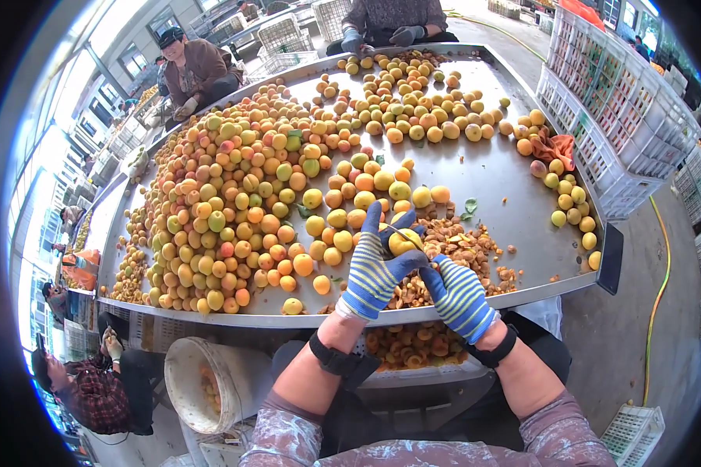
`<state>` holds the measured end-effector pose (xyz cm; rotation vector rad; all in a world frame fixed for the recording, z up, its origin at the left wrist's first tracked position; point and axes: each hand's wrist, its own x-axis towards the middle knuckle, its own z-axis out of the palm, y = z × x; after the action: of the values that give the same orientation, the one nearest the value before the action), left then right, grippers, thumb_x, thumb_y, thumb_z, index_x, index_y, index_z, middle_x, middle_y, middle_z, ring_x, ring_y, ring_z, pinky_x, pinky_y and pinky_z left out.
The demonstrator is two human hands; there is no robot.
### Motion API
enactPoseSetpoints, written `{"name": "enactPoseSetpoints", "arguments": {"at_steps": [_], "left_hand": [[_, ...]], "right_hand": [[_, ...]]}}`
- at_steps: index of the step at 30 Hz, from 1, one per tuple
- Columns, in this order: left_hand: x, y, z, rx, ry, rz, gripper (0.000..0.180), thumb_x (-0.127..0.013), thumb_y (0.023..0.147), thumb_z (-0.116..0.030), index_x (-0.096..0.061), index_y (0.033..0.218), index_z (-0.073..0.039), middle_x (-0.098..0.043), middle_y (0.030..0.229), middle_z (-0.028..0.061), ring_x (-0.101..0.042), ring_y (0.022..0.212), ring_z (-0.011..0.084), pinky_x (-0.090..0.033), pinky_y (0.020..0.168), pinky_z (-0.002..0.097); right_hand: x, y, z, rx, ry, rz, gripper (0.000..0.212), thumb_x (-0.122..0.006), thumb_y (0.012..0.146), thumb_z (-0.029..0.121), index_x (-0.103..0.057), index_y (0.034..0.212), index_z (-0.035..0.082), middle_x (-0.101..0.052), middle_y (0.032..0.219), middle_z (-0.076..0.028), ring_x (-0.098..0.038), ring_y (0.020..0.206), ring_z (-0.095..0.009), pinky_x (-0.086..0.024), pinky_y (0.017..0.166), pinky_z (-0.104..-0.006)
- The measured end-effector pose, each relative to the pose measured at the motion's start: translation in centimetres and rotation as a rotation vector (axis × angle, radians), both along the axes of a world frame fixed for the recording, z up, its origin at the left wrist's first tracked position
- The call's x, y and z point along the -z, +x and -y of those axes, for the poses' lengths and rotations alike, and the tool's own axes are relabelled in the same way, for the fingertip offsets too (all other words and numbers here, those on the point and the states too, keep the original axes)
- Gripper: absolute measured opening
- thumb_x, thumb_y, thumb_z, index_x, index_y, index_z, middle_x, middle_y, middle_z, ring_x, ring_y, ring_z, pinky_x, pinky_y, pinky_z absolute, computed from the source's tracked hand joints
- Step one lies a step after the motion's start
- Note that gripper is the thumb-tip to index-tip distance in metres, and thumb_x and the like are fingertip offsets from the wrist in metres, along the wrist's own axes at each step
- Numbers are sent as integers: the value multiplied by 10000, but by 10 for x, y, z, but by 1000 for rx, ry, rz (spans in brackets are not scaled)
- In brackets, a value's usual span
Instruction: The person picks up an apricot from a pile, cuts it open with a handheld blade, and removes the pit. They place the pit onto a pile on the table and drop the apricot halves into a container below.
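Legible text, nos., signs: none at this res. Stacked crates (617,105), R side: no marks readable. Bucket (248,381), lower L: ditto. Wristbands (335,358): no lettering discernible. Co-worker's cap (170,36), upper L, & bkgd: too small/blurred to read.

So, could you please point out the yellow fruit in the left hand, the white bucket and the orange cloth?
Yellow fruit (399,246): head view, on its exposed skin.
White bucket (245,372): head view, on its outer wall.
Orange cloth (554,149): head view, on its crumpled middle.
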<state>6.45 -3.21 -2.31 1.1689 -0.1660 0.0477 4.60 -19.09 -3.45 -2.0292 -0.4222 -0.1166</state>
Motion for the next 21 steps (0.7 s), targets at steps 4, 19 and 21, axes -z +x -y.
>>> {"name": "enactPoseSetpoints", "arguments": {"at_steps": [4,19,21], "left_hand": [[18,6,-11,123,-402,-138,656,-718,847,-168,-383,1406,-92,-490,1338,206,-535,1206,319,-500,966,408],[38,-2,-6,152,-423,-303,519,-647,905,-219,-442,1329,0,-548,1267,170,-565,1151,277,-486,980,422],[36,-3,4,127,-514,-320,492,-626,922,-232,-454,1321,-2,-559,1250,165,-577,1132,270,-494,965,408]], "right_hand": [[3,1,-3,18,30,-95,274,-550,963,277,-593,897,16,-599,687,-177,-583,616,-352,-440,559,-408],[3,2,-4,57,-230,-13,323,-540,951,328,-603,946,12,-633,704,-216,-629,667,-390,-483,571,-466],[2,1,-6,73,-279,-4,321,-545,949,322,-604,936,7,-632,706,-216,-628,663,-389,-483,569,-467]]}}
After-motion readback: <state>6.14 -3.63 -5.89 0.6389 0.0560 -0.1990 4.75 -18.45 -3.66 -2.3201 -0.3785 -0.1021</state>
